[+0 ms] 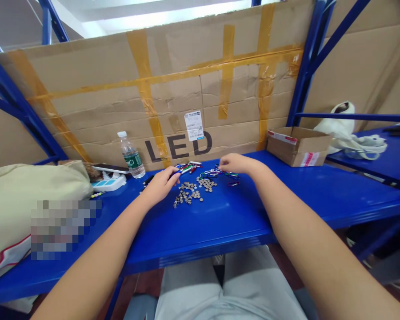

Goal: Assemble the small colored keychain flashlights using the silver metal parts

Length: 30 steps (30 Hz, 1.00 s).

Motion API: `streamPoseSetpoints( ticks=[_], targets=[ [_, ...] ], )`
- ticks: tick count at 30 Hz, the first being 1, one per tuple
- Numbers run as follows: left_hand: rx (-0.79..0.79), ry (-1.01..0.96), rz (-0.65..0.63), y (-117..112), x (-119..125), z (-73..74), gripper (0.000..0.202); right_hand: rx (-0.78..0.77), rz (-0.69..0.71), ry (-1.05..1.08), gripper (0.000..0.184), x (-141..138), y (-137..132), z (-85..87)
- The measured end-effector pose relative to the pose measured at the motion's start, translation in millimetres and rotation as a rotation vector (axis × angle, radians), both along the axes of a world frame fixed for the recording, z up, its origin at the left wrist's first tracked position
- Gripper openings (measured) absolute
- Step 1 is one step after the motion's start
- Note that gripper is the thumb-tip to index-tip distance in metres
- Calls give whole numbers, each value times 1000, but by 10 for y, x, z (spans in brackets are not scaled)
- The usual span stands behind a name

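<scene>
The left hand [160, 184], just left of the pile of small metal discs [195, 189] on the blue desk [220, 218], pinches its grip on a coloured stick [186, 169] behind the pile. The right hand [237, 163] lies right of the pile over tangled clips [232, 176]; its fingers curl out of sight, so its grip cannot be told.

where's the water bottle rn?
Head view, left of centre: the water bottle stands upright at the back of the blue shelf, against the cardboard, just right of the phone.
</scene>
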<state>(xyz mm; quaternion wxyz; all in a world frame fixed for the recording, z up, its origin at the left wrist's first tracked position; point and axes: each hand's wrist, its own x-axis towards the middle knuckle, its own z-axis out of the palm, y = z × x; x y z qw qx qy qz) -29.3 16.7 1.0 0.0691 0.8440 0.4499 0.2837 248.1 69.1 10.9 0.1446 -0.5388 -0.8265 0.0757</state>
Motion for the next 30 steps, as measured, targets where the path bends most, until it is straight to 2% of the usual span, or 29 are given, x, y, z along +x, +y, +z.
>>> streamPoseSetpoints(
  ticks=[2,5,12,15,20,24,27,30],
  targets=[
    [-6,8,9,23,-41,-23,27,-172,-100,-134,15,171,45,-3],
    [5,36,38,55,-65,-58,32,-217,-168,-203,20,273,35,4],
    [45,60,16,24,-23,-77,32,-402,-246,-253,23,273,-72,16],
    [31,64,-2,5,-3,-81,31,-389,-243,-241,22,264,-38,-16],
    [28,84,-19,-12,28,-79,31,-232,-143,-172,25,190,4,-8],
    [37,88,-27,-26,47,-69,30,-286,-209,-293,28,117,-1,-39],
    [54,88,-22,-17,45,-74,28,-345,-207,-329,27,103,11,-80],
    [91,93,-49,7,33,-84,22,-280,-165,-266,18,84,0,-61]
  ],
)
